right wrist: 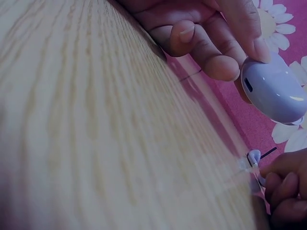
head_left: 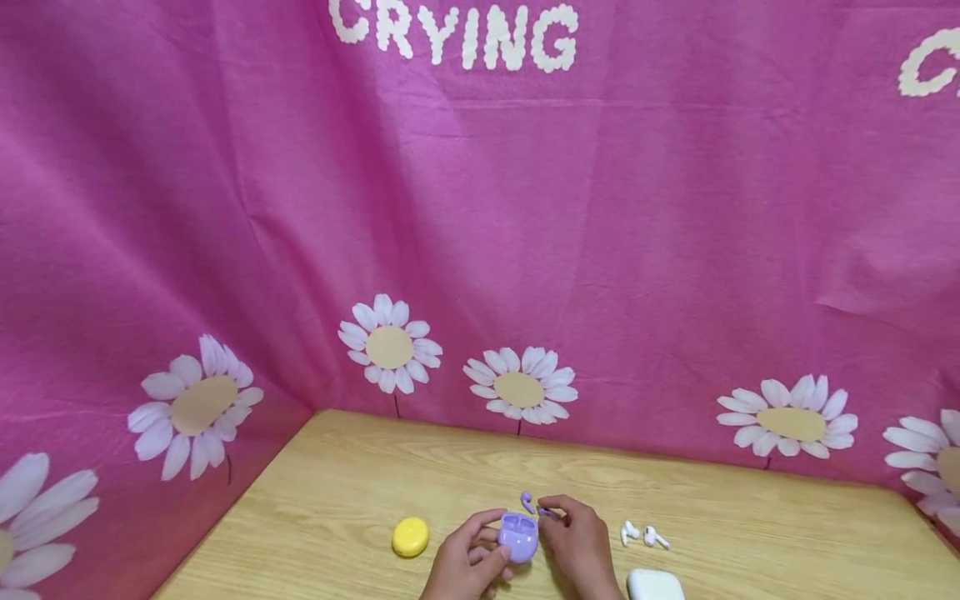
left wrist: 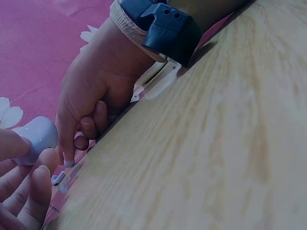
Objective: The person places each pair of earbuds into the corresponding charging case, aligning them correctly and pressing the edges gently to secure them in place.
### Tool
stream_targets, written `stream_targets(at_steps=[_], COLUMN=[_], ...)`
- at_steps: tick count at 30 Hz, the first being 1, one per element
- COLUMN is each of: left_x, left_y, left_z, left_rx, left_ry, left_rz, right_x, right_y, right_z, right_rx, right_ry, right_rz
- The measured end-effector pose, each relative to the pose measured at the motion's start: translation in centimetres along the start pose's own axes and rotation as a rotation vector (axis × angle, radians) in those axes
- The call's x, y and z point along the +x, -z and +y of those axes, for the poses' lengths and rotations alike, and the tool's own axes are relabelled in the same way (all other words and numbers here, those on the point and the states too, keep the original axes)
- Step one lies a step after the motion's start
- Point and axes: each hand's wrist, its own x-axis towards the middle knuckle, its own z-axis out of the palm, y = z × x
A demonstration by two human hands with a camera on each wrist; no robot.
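My left hand (head_left: pixel 468 558) grips a purple earbud case (head_left: pixel 518 540), thumb on its front and a finger at the far side. Two hollows show at the top of the case. Just beyond it, a purple earbud (head_left: pixel 527 502) lies on the wooden table (head_left: pixel 337 467). My right hand (head_left: pixel 581 542) reaches down right of the case and pinches a second purple earbud (head_left: pixel 550 512), mostly hidden by the fingertips. The right wrist view has the smooth shell of the case (right wrist: pixel 276 91) held above the table, with the loose earbud (right wrist: pixel 254 156) beside my right fingers (right wrist: pixel 283 165).
A round yellow case (head_left: pixel 410 537) sits left of my left hand. To the right lie two white earbuds, one (head_left: pixel 628 532) beside the other (head_left: pixel 656 538), and a white case (head_left: pixel 655 585) is nearer the front. A pink cloth with daisies (head_left: pixel 645 275) hangs behind the table.
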Motion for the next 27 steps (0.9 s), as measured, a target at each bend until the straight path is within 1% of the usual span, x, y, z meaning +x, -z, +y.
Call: stream_targets(at_steps=[6, 9, 12, 18, 24, 27], left_x=[0.31, 0.33, 0.21, 0.10, 0.02, 0.04], left_y=[0.03, 0.05, 0.03, -0.01, 0.05, 0.04], left_z=[-0.06, -0.06, -0.03, 0.09, 0.06, 0.03], left_rx=[-0.009, -0.010, -0.012, -0.014, 0.002, 0.002], left_ry=[-0.008, -0.005, 0.004, 0.020, 0.056, 0.055], left_rz=[-0.005, -0.004, -0.003, 0.000, 0.012, 0.010], right_x=[0.35, 0.37, 0.28, 0.15, -0.02, -0.03], right_y=[-0.05, -0.04, -0.06, -0.09, -0.10, 0.03], right_z=[0.04, 0.03, -0.07, -0.15, 0.01, 0.04], right_rx=[0.002, 0.002, 0.001, 0.001, -0.008, -0.016], right_ry=[0.009, 0.008, -0.015, -0.029, -0.056, -0.053], right_rz=[0.046, 0.043, 0.035, 0.050, 0.051, 0.049])
